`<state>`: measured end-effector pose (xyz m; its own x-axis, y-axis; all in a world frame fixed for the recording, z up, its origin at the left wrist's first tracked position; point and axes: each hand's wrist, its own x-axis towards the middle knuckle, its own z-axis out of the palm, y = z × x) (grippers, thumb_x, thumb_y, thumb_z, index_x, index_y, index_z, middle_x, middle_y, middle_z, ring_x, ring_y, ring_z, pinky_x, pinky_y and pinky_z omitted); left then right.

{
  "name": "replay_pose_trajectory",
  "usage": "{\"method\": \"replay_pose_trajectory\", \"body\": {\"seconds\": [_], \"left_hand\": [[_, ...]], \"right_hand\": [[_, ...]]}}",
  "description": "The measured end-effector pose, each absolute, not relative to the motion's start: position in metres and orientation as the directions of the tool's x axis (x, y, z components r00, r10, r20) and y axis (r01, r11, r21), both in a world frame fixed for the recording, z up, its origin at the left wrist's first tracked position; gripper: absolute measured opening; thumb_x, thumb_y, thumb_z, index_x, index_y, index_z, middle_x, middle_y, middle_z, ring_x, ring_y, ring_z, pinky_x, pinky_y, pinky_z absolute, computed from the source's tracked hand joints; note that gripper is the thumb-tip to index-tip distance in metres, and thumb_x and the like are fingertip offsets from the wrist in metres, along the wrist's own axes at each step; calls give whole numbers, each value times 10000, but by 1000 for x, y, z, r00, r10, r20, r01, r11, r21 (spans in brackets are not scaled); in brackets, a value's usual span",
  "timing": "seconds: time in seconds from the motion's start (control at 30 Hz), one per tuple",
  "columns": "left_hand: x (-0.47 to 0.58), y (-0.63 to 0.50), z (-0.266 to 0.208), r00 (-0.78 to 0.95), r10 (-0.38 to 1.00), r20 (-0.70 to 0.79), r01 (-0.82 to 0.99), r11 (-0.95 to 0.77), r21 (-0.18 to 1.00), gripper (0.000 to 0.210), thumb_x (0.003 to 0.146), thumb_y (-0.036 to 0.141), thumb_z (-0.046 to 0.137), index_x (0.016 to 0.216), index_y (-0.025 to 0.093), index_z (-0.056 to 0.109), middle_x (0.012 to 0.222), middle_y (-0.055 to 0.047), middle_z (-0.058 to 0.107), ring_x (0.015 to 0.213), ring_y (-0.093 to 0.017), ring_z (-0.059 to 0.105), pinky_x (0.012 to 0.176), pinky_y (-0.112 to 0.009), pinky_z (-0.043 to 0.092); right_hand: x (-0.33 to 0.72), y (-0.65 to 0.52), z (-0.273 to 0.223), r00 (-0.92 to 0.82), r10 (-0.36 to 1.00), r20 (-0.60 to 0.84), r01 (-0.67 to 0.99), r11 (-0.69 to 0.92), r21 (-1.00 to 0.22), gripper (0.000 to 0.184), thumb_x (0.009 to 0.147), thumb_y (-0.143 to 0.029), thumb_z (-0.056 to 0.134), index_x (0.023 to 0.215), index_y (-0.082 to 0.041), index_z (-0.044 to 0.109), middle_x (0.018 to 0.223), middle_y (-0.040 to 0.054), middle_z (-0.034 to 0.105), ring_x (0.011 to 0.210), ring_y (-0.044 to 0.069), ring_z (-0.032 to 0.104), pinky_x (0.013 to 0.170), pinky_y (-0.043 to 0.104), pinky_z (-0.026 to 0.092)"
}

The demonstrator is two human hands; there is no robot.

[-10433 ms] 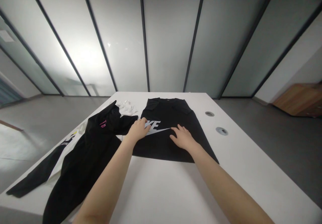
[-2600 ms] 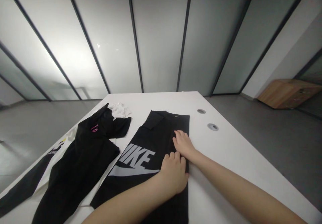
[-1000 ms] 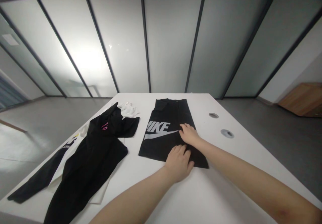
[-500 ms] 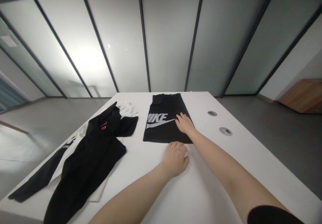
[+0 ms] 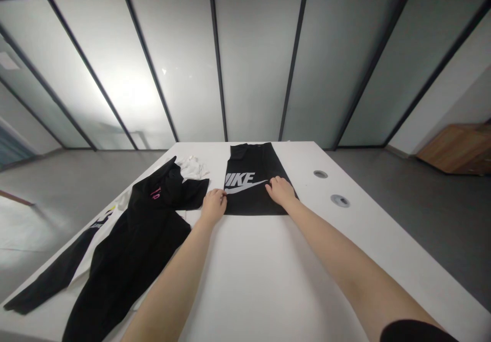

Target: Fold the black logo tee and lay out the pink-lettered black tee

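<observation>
The black shirt [image 5: 251, 198] lies flat and narrow, folded lengthwise, on the far half of the white bench [image 5: 245, 280], near its middle. Its collar end points to the far edge; its hem faces me. Grey-white lettering and a swoosh show on its front, and the left edge cuts into the first letter. My left hand [image 5: 215, 205] is at the left edge of the shirt, fingers bent; whether they pinch the cloth I cannot tell. My right hand [image 5: 281, 190] rests on the right part of the shirt, by the tip of the swoosh, with fingers curved; I cannot tell whether it grips fabric. To the left, a black garment with pink lettering [image 5: 141, 229] lies loosely spread, partly covering a white and dark garment [image 5: 65, 268]. A crumpled white cloth [image 5: 193, 167] lies at its far end. Two round bench fittings [image 5: 340, 200] are set in the surface on the right. A frosted glass partition [image 5: 253, 65] stands beyond, and a wooden cabinet [image 5: 456, 150] is at far right.
</observation>
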<state>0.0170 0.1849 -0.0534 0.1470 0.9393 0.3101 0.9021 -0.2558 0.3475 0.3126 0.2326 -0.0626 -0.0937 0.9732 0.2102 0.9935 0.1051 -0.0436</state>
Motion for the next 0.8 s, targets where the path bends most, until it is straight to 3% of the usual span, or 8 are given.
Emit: {"method": "replay_pose_trajectory", "body": {"seconds": [0.23, 0.4, 0.5, 0.67, 0.73, 0.8], "left_hand": [[12, 192, -71, 123, 947, 298, 868, -249, 430, 266, 928, 154, 563, 1124, 217, 731, 1205, -103, 738, 1165, -276, 661, 1051, -410, 486], [7, 198, -71, 17, 947, 322, 773, -216, 596, 260, 1014, 226, 487, 1114, 195, 725, 1191, -109, 746, 1115, -245, 689, 1021, -368, 516], [7, 198, -74, 39, 940, 339, 792, -235, 564, 251, 1010, 229, 508, 1152, 180, 710, 1221, -124, 741, 1181, -262, 673, 1067, -388, 493], [8, 196, -78, 102, 917, 387, 798, -307, 518, 237, 1013, 215, 510, 1151, 190, 702, 1274, -123, 725, 1268, -251, 643, 1127, -384, 457], [7, 197, -78, 81, 921, 381, 777, -298, 555, 244, 1012, 203, 496, 1132, 191, 708, 1254, -118, 733, 1263, -246, 648, 1123, -382, 468], [6, 199, -78, 56, 924, 377, 753, -287, 592, 249, 1007, 202, 493, 1119, 192, 715, 1235, -117, 739, 1245, -249, 659, 1105, -383, 490]], "right_hand": [[320, 206, -66, -176, 969, 176, 980, 188, -58, 569, 1085, -412, 411, 1562, -119, 512, 1609, 182, 521, 1455, 326, 486, 1190, 429, 370], [303, 173, -53, -199, 966, 163, 970, 218, -111, 557, 1071, -372, 436, 1558, -124, 540, 1649, 178, 475, 1518, 334, 442, 1249, 459, 324], [277, 141, -55, -250, 961, 117, 951, 266, -158, 578, 1078, -418, 430, 1598, -178, 507, 1713, 136, 383, 1586, 350, 331, 1287, 507, 245], [258, 92, -63, -329, 943, -48, 914, 305, -269, 675, 1074, -513, 417, 1671, -198, 388, 1753, 152, 264, 1624, 380, 224, 1284, 571, 208], [264, 79, -56, -336, 939, -80, 905, 298, -302, 658, 1068, -501, 427, 1652, -199, 430, 1745, 149, 285, 1617, 377, 247, 1278, 563, 232], [273, 68, -42, -352, 931, -100, 889, 299, -347, 592, 1057, -483, 448, 1568, -205, 561, 1684, 148, 425, 1558, 363, 386, 1246, 528, 311]]}}
